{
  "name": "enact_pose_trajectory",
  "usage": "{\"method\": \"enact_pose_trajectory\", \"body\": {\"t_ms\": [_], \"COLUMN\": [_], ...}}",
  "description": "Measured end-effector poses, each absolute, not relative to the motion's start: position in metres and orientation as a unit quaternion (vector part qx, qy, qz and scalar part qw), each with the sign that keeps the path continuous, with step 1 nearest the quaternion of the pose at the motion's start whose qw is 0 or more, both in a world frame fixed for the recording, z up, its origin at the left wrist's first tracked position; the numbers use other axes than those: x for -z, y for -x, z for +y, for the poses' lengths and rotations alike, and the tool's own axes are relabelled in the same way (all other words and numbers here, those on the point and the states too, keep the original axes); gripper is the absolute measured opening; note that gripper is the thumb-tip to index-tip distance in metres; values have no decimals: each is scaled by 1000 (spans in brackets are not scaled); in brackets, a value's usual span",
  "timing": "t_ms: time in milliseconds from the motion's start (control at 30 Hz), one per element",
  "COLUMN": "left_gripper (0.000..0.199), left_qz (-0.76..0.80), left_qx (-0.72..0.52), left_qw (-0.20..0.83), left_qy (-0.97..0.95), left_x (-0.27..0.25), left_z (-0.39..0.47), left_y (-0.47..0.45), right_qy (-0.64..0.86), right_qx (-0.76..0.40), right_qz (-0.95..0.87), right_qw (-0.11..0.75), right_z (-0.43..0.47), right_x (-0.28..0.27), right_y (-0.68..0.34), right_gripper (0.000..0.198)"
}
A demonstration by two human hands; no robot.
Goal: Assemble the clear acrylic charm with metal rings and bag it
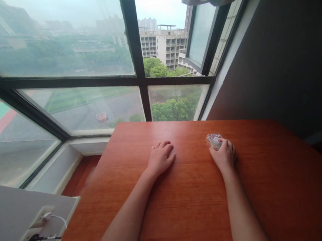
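Observation:
My right hand [224,153] rests on the table with its thumb and fingers closed around the near end of a small clear plastic case [214,140]. Something pale and patterned shows through the case, too small to make out. Part of the case is hidden behind my fingers. To the left, my left hand [161,157] lies on the reddish-brown wooden table [184,200], holding nothing, its fingers loosely bent and apart. A stretch of tabletop separates it from the case.
Dark-framed windows [141,55] stand beyond the table's far edge, with one tilted sash [201,37] at the right. Wall sockets [37,230] with a white plug, a black plug and cables sit at lower left. A dark wall [279,59] rises at the right.

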State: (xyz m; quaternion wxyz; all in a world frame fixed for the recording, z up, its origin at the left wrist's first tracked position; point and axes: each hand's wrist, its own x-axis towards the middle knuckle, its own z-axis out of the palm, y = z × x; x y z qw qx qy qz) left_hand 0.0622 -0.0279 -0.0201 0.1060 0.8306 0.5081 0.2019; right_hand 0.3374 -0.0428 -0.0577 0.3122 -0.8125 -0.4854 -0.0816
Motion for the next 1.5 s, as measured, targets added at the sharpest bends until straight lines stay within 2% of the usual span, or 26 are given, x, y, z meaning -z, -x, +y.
{"method": "enact_pose_trajectory", "body": {"t_ms": [133, 267, 400, 500, 567, 633, 1500], "left_gripper": [26, 24, 22, 22, 21, 21, 19], "left_qz": [508, 510, 510, 507, 504, 503, 502], "left_qx": [-203, -210, -220, -222, -222, -223, -230], "left_qw": [107, 117, 121, 117, 115, 112, 115], "left_qy": [-830, -826, -822, -825, -827, -828, -826], "left_x": [19, 18, 18, 18, 17, 17, 19], "left_z": [-28, -28, -29, -29, -29, -29, -28], "left_y": [-62, -62, -62, -62, -61, -61, -60], "right_qy": [796, 732, 631, 591, 582, 584, 592], "right_qx": [98, 119, -31, -127, -145, -143, -157], "right_qz": [-495, -529, -611, -694, -731, -742, -731], "right_qw": [334, 414, 476, 392, 326, 297, 300], "right_z": [-43, -41, -44, -51, -55, -57, -54], "right_x": [54, 45, 36, 33, 33, 34, 36], "right_y": [-335, -318, -278, -252, -244, -241, -243], "right_gripper": [38, 31, 24, 24, 28, 30, 30]}}
